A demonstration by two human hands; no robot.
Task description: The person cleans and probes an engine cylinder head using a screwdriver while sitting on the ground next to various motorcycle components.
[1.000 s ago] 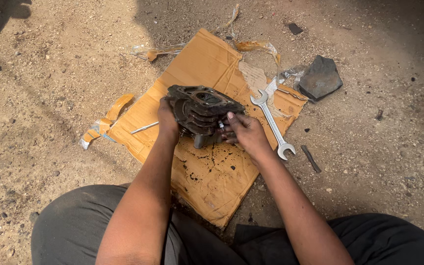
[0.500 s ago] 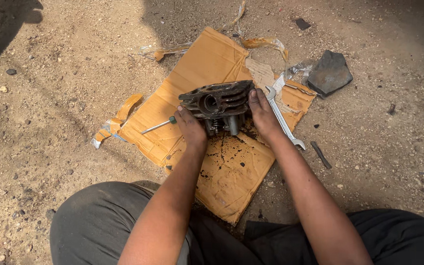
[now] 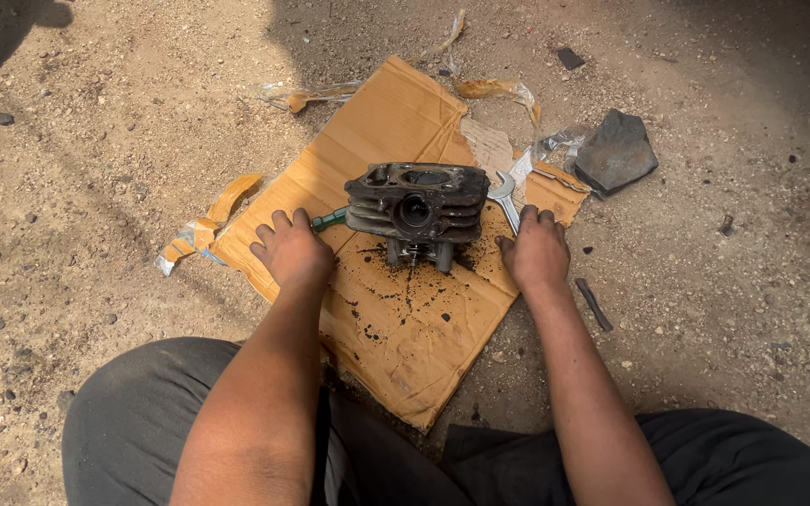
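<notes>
Head view: finned engine cylinder head point(image 3: 417, 211) seen standing on stained cardboard sheet point(image 3: 396, 309), near sheet's far edge. Left hand point(image 3: 291, 249) laid flat left of cylinder head, fingers spread, nothing held. Right hand point(image 3: 536, 250) laid flat right of it, fingers loosely spread, empty, over wrench point(image 3: 505, 193). Green-handled tool point(image 3: 328, 220) partly hidden behind left hand. Cylinder head judged heavy, rigid, oily-slippery; best gripped by both finned sides.

Outdoor roadside repair spot: bare dirt ground point(image 3: 96, 141), oil-stained cardboard sheet point(image 3: 396, 122) as work mat, finned engine part point(image 3: 417, 208), spanner point(image 3: 506, 192), stone point(image 3: 616, 150).
</notes>
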